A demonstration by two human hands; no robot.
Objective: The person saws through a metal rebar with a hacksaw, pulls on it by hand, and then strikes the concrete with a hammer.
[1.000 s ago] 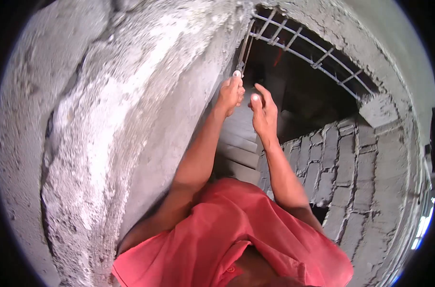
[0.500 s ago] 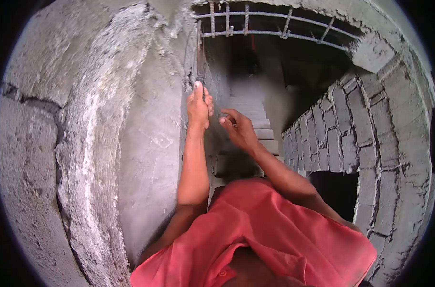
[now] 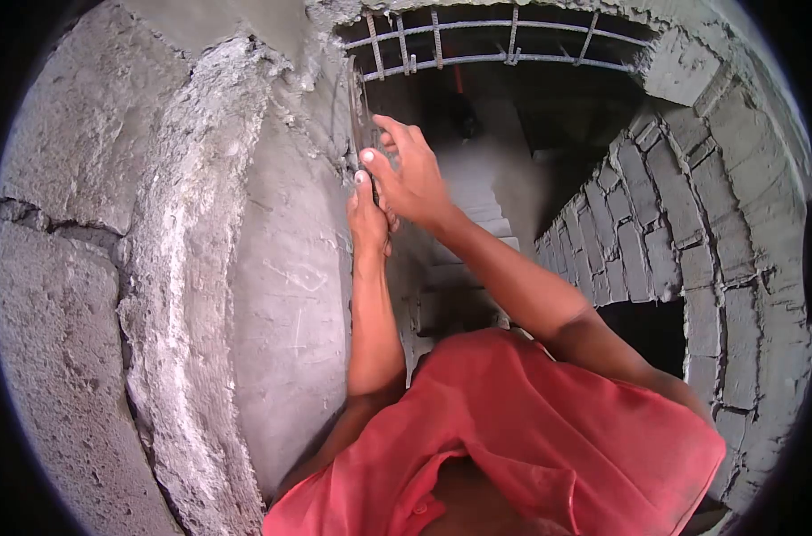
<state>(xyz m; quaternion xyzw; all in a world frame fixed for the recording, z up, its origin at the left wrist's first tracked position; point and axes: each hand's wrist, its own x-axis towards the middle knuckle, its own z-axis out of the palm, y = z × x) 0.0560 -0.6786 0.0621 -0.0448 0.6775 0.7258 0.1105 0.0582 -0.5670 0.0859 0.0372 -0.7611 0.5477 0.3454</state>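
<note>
- The long thin tool [image 3: 357, 116] stands almost upright at 12 o'clock from the left hand [image 3: 368, 219], its narrow edge towards the camera, running along the edge of the wall; what kind of tool it is cannot be told from this angle.
- Its lower end, dark where it shows beside the thumb, sits inside the left hand's grip.
- The left hand is closed in a fist around that lower end, thumb laid on top and pointing to 12 o'clock, fingers curled in on the 3 o'clock side.
- From the right hand [image 3: 410, 179], the tool lies between 10 and 11 o'clock, just beyond the fingertips.
- The right hand is spread, with a clear gap between thumb and forefinger and the other fingers loosely bent; whether the thumb touches the tool or the left hand cannot be told.
- The right hand lies between 1 and 2 o'clock from the left hand, close by it.
- Around the picture's centre: the smooth grey wall face [image 3: 290, 295] is between 8 and 9 o'clock, with a rough concrete edge [image 3: 187, 286] beyond it at 9.
- Steel bars [image 3: 495, 59] cross near 1 o'clock, pale steps [image 3: 491, 226] lie at 2, and a grey block wall [image 3: 665, 210] is near 3.
- The red shirt [image 3: 513, 420] fills 5 o'clock.
</note>
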